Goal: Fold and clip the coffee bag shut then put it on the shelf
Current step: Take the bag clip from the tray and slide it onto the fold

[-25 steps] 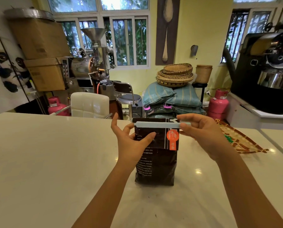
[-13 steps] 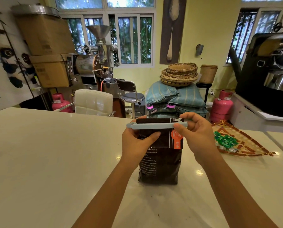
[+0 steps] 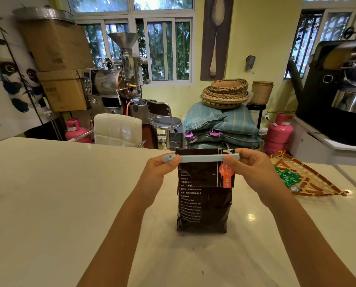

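Across the white counter (image 3: 59,193) we now pinch both ends of the clip (image 3: 200,158), left hand (image 3: 158,172) newly moved up from the coffee bag (image 3: 204,193) standing between our fingers, right hand (image 3: 249,170) opposite, so closure looks imminent.

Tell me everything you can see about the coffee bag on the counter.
The coffee bag is dark, glossy, foil-like, printed with white text and an orange label. It stands upright on the white counter, top folded over. A pale blue clip crosses the fold; the left hand and right hand pinch its ends.
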